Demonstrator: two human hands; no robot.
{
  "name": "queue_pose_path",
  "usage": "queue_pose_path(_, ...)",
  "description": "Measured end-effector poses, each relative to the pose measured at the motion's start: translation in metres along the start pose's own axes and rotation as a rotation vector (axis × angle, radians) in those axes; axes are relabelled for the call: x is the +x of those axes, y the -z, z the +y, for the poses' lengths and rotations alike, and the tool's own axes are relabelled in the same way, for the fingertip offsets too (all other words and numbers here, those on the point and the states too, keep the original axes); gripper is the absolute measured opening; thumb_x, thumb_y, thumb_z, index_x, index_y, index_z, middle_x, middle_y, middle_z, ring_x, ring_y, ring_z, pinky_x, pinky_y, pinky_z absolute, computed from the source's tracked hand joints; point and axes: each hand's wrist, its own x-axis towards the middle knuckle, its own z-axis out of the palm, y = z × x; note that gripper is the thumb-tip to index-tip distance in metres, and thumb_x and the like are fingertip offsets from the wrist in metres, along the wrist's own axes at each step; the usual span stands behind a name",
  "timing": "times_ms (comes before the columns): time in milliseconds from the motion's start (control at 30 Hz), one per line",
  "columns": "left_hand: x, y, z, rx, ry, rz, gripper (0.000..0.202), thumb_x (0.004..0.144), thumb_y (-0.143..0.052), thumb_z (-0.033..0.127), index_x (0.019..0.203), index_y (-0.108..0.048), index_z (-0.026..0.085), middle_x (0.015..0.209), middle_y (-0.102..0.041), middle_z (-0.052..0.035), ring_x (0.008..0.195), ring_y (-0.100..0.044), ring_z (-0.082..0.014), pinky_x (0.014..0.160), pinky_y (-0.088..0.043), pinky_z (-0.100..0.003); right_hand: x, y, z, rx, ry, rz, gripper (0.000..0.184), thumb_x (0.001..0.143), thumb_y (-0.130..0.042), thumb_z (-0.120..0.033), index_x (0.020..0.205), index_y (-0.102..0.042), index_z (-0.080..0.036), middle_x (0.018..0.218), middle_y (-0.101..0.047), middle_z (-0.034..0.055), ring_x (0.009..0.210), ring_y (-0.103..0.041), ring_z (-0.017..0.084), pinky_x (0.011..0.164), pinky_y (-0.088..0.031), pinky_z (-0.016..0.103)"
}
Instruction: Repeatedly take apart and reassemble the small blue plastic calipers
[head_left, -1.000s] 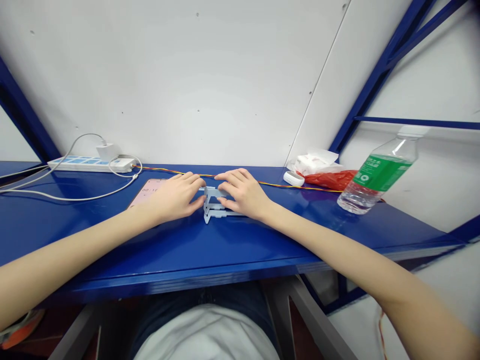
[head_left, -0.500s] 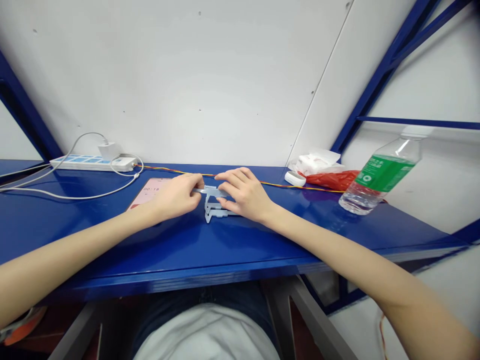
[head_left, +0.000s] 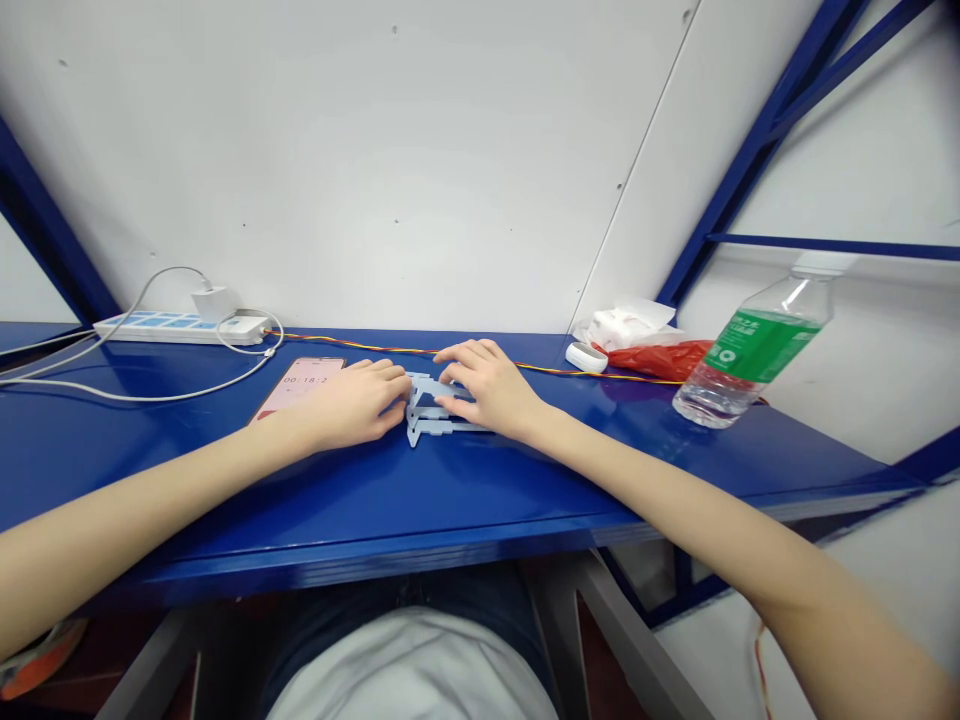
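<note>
Light grey plastic vernier calipers [head_left: 431,428] lie side by side on the blue table, jaws to the left and beams to the right. My left hand [head_left: 364,402] is at their jaw end, fingers stretched out and thumb apart, the fingertips at or touching the far caliper's edge. Over the beams rests my right hand [head_left: 496,390], its fingers spread, with thumb and fingertips on or just above the calipers. It hides much of the far beams, so I cannot tell exactly how many calipers lie there.
A phone [head_left: 289,388] with a running timer lies partly under my left forearm. Behind it are a white power strip [head_left: 176,327] and cables. On the right stand a tilted-looking water bottle [head_left: 750,350], a red plastic bag [head_left: 660,357], a tissue pack [head_left: 630,325] and a small white device [head_left: 586,357].
My left hand has released its pinch on the far caliper's left end, and its fingers are now extended. The right hand stays nearly in place over the calipers.
</note>
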Motion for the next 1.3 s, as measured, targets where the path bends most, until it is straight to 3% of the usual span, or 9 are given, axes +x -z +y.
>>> queue_pose_path(267, 0.001, -0.018, -0.036, 0.106, 0.120, -0.051, 0.033, 0.089, -0.037, 0.032, 0.107, -0.059, 0.015, 0.114, -0.057, -0.0119, 0.112, -0.052, -0.0278, 0.091, -0.045, -0.040, -0.001, -0.009, 0.008, 0.169, -0.106, -0.188, 0.018, 0.087, -0.058, -0.035, 0.085, -0.065, -0.019, 0.111, -0.063, 0.0075, 0.101, -0.055, 0.022, 0.089, -0.038, 0.039)
queue_pose_path(567, 0.005, -0.021, -0.046, 0.123, 0.162, -0.161, 0.037, 0.089, -0.035, 0.035, 0.105, -0.062, 0.014, 0.113, -0.059, -0.0134, 0.111, -0.053, -0.0275, 0.094, -0.043, -0.040, 0.001, 0.003, 0.005, 0.099, -0.179, -0.348, 0.026, 0.092, -0.046, -0.027, 0.084, -0.068, -0.016, 0.112, -0.063, 0.0108, 0.101, -0.056, 0.024, 0.092, -0.040, 0.042)
queue_pose_path(900, 0.005, -0.019, -0.048, -0.006, 0.175, -0.142, 0.032, 0.085, -0.038, 0.033, 0.098, -0.060, 0.015, 0.108, -0.058, -0.0130, 0.109, -0.053, -0.0281, 0.089, -0.046, -0.042, 0.001, 0.007, 0.002, 0.134, -0.108, -0.288, 0.024, 0.091, -0.047, -0.024, 0.079, -0.068, -0.018, 0.108, -0.066, 0.0080, 0.097, -0.058, 0.022, 0.090, -0.042, 0.042)
queue_pose_path(1067, 0.005, -0.011, -0.045, -0.098, 0.212, -0.179, 0.022, 0.083, -0.041, 0.027, 0.087, -0.060, 0.018, 0.103, -0.059, -0.0091, 0.105, -0.055, -0.0246, 0.085, -0.048, -0.038, -0.002, 0.005, 0.015, 0.055, -0.233, -0.247, 0.017, 0.089, -0.051, -0.025, 0.085, -0.067, -0.019, 0.107, -0.064, 0.0080, 0.102, -0.055, 0.023, 0.089, -0.041, 0.042)
queue_pose_path(1300, 0.005, -0.010, -0.046, -0.136, 0.213, -0.216, 0.020, 0.081, -0.042, 0.025, 0.087, -0.061, 0.020, 0.102, -0.059, -0.0069, 0.102, -0.056, -0.0228, 0.079, -0.049, -0.034, -0.009, -0.005, 0.041, -0.053, -0.349, -0.367, 0.016, 0.084, -0.059, -0.031, 0.091, -0.067, -0.019, 0.107, -0.062, 0.0097, 0.100, -0.055, 0.026, 0.085, -0.043, 0.042)
